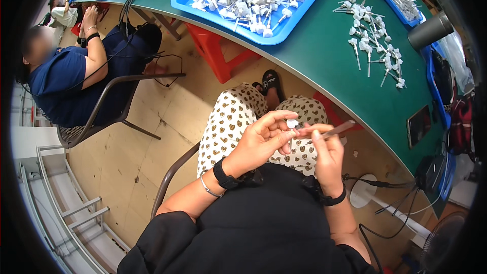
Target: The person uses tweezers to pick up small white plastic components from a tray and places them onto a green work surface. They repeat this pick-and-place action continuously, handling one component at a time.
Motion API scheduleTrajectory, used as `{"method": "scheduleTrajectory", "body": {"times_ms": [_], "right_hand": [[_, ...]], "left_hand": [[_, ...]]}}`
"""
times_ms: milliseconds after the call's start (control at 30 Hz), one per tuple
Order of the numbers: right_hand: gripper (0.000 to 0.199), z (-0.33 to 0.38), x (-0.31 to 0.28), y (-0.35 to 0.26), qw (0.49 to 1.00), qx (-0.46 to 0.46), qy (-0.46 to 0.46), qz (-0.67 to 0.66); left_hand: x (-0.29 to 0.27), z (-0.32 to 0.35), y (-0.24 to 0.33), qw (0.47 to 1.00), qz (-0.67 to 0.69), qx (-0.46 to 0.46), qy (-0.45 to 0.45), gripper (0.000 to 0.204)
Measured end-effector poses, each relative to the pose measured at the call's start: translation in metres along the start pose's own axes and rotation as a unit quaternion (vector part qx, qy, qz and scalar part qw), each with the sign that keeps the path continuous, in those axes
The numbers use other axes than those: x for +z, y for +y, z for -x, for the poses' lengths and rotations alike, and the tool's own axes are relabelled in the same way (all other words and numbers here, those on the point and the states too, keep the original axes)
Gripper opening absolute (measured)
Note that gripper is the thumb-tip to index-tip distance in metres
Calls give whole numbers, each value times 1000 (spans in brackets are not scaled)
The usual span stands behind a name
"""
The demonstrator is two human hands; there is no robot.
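Over my lap, my left hand [256,144] is closed, its thumb and forefinger pinching a small white plastic part [291,123] with a knobbed head. Close beside it, my right hand [329,158] grips a slim, flat, brownish stick-like tool [341,129]. One end of the tool points out to the right; its other end is near the white part, hidden among the fingers. Whether the tool touches the part I cannot tell. Ahead, a blue tray [266,39] is heaped with similar white parts on thin stems. More such parts [369,45] lie loose on the green table [319,56].
On the table's right side are a dark grey cylinder [430,30], a phone [419,126] and another blue tray [415,20] of parts. A red stool [215,53] stands under the table. Another person [76,78] sits at left. A fan [444,241] is at lower right.
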State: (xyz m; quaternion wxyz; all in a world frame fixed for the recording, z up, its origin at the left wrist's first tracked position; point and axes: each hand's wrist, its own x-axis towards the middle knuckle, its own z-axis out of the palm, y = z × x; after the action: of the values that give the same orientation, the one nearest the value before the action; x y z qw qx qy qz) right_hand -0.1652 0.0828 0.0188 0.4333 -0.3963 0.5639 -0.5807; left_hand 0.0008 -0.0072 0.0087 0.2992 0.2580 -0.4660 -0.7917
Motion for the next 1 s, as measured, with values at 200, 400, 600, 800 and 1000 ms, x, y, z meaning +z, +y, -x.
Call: {"method": "scheduleTrajectory", "body": {"times_ms": [200, 400, 600, 800, 1000], "right_hand": [[23, 1, 10, 11, 979, 136, -89, -122], [18, -1, 3, 6, 979, 120, -117, -113], [15, 1, 9, 8, 994, 67, -67, -62], [14, 3, 3, 15, 994, 62, -93, -17], [11, -4, 0, 22, 992, -24, -114, 40]], "left_hand": [[2, 0, -2, 1000, -17, 16, 8, 34], [8, 2, 3, 953, -257, 150, 64, 26], [8, 0, 1, 909, -335, 237, 77, 22], [8, 6, 3, 909, -342, 231, 61, 22], [18, 13, 12, 973, -194, 86, 87, 24]]}}
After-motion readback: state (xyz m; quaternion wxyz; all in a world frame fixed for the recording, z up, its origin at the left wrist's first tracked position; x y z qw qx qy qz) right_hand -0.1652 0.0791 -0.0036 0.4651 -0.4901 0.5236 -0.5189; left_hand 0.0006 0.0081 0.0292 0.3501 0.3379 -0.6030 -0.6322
